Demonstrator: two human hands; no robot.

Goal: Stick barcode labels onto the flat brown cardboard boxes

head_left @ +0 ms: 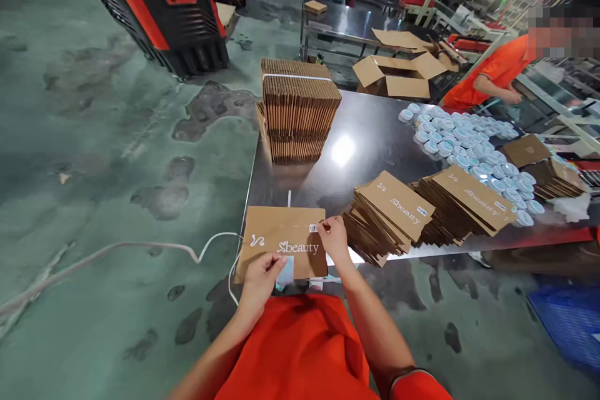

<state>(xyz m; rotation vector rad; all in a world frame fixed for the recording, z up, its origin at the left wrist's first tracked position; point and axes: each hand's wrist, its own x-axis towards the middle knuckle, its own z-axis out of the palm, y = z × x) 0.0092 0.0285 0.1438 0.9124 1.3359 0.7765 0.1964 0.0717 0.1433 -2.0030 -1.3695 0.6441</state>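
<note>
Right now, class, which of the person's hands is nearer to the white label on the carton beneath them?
Right. The right hand is just right of the label; the left hand is farther off, at the near edge of the carton, holding a pale blue slip.

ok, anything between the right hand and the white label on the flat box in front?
Nothing visible. The right hand is right at the edge of the white label on the flat box. The left hand pinches a pale sheet lower down, clear of the label.
</note>
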